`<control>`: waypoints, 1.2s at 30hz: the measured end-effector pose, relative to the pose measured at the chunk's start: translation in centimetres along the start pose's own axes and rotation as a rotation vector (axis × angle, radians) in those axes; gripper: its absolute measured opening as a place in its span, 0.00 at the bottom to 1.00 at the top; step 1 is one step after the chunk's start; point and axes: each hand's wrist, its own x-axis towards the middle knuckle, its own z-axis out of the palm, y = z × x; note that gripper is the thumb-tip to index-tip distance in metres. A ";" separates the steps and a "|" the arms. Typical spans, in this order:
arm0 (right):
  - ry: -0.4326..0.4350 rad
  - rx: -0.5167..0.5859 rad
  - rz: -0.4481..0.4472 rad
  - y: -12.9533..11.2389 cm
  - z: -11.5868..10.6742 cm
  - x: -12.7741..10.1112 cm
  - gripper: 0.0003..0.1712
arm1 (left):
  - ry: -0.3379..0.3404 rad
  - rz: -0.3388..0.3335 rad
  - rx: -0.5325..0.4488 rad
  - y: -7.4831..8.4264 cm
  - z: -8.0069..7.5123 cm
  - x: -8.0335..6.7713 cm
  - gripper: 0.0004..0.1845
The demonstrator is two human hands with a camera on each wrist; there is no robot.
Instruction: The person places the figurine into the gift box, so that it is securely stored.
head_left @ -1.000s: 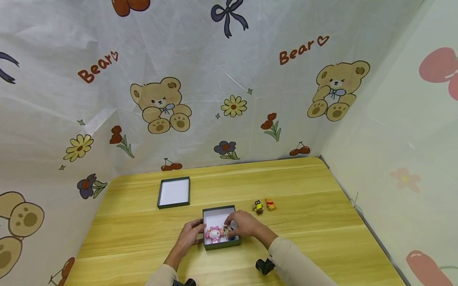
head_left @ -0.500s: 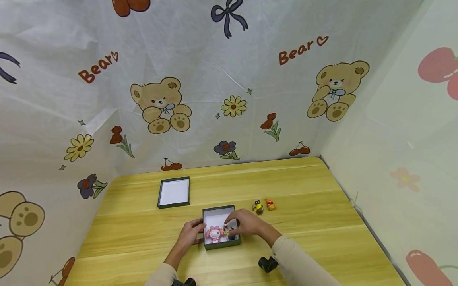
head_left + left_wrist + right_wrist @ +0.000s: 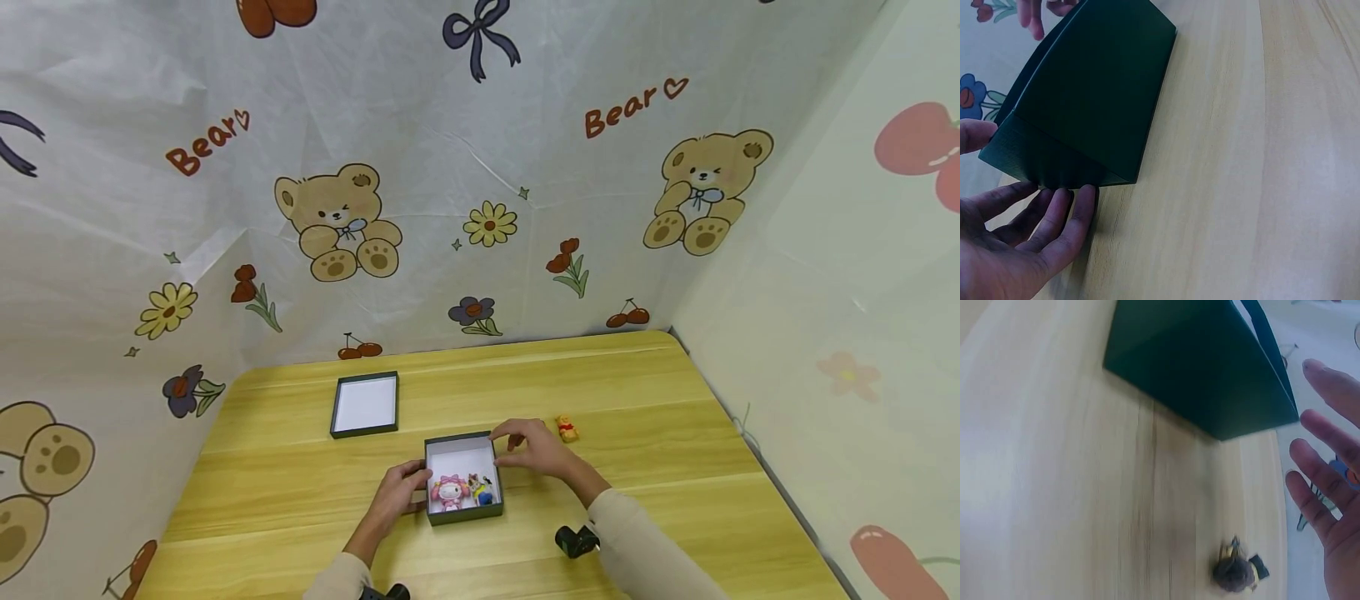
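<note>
The green box (image 3: 467,516), open at the top with a white inside, stands before me. My left hand (image 3: 394,492) holds its left side, fingertips against the outer wall and thumb at the rim. Inside lie a pink-and-white figurine with a bow (image 3: 450,492) and, to its right, a smaller yellow-and-blue figurine (image 3: 481,491). My right hand (image 3: 536,450) is over the box's back right corner with fingers spread and nothing in them. A dark-and-yellow figurine (image 3: 1235,569) lies on the table below it in the right wrist view; the hand hides it in the head view.
An orange bear figurine with a red top (image 3: 567,428) lies just beyond the right hand. The shallow box lid (image 3: 365,404), white inside up, lies at the back left of the wooden table (image 3: 637,400). Printed sheets hang behind and to the right.
My right hand has left the yellow-and-blue figurine in the box and moved up and right, covering the dark-and-yellow figurine. The left hand and box have stayed in place.
</note>
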 end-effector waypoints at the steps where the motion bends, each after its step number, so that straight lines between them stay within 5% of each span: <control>1: 0.016 0.003 -0.003 0.2 -0.2 -0.1 0.20 | -0.001 0.003 -0.006 0.0 0.0 0.0 0.30; 14: 0.220 -0.011 0.096 3.8 -2.5 -1.6 0.23 | -0.003 -0.013 0.002 0.0 0.0 0.1 0.31; 30: 0.292 0.043 0.171 7.2 -4.5 -3.5 0.25 | -0.001 -0.022 -0.006 0.0 -0.1 -0.1 0.31; 36: 0.316 0.089 0.272 8.1 -4.6 -4.2 0.29 | -0.002 -0.021 -0.008 0.0 -0.1 0.0 0.30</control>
